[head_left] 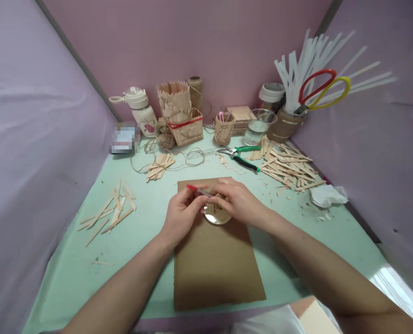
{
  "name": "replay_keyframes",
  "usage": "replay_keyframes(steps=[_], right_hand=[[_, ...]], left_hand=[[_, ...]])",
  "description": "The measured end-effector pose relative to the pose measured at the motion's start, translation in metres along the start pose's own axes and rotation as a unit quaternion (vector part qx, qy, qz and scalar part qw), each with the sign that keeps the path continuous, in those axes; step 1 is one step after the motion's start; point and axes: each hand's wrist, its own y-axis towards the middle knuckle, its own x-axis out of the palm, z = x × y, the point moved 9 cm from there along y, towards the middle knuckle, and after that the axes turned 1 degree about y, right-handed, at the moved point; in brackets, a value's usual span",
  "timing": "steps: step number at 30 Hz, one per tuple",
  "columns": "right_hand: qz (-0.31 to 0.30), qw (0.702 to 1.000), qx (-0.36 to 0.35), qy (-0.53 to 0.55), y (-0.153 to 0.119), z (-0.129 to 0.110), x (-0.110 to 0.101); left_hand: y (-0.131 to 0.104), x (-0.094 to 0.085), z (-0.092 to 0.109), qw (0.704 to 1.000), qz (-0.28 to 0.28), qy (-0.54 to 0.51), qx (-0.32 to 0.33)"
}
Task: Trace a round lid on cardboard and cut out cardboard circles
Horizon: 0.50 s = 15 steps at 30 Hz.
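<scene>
Both of my hands meet over the far part of a brown cardboard sheet (216, 264). My left hand (181, 213) has its thumb and fingers closed in a pinch. From the right, my right hand (241, 202) also closes its fingertips, which come close to the left ones. Between them is a slim tool with a red end (191, 187) and a greyish shaft; its tip is hidden by fingers. Just below the fingertips lies a round, glossy, clear-looking disc (216, 218) with small dark marks, partly covered by my hands.
Flat wooden sticks lie in a left pile (112, 213), a small stack (160, 167) and a right heap (289, 167). Green-handled pruning shears (243, 155) lie beyond the cardboard. Behind stand a bottle (142, 113), wooden baskets (187, 130), a water cup (257, 132) and a scissors holder (286, 125).
</scene>
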Motion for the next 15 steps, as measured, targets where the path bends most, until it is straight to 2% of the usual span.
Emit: replay_keyframes(steps=[2, 3, 5, 6, 7, 9, 12, 15], right_hand=[[0.084, 0.994, 0.044, 0.059, -0.002, 0.019, -0.016], [0.137, 0.984, 0.073, 0.086, -0.005, 0.031, -0.027], [0.227, 0.959, 0.113, 0.123, -0.011, 0.05, -0.045], [0.25, 0.951, 0.118, 0.138, -0.013, 0.055, -0.049], [0.256, 0.947, 0.117, 0.156, -0.013, 0.058, -0.049], [0.229, 0.945, 0.116, 0.2, -0.01, 0.061, -0.038], [0.162, 0.937, 0.129, 0.281, -0.004, 0.066, -0.009], [0.151, 0.927, 0.137, 0.315, -0.003, 0.072, 0.009]], left_hand=[[-0.001, 0.006, 0.001, 0.997, -0.021, 0.077, 0.016], [-0.002, 0.012, 0.002, 0.989, -0.049, 0.136, 0.032], [-0.007, 0.03, -0.001, 0.952, -0.125, 0.27, 0.067], [-0.01, 0.038, -0.004, 0.928, -0.16, 0.326, 0.081], [-0.013, 0.044, -0.007, 0.907, -0.184, 0.368, 0.091], [-0.016, 0.049, -0.01, 0.882, -0.197, 0.416, 0.101], [-0.016, 0.049, -0.007, 0.871, -0.201, 0.436, 0.106], [-0.016, 0.05, -0.003, 0.861, -0.233, 0.438, 0.113]])
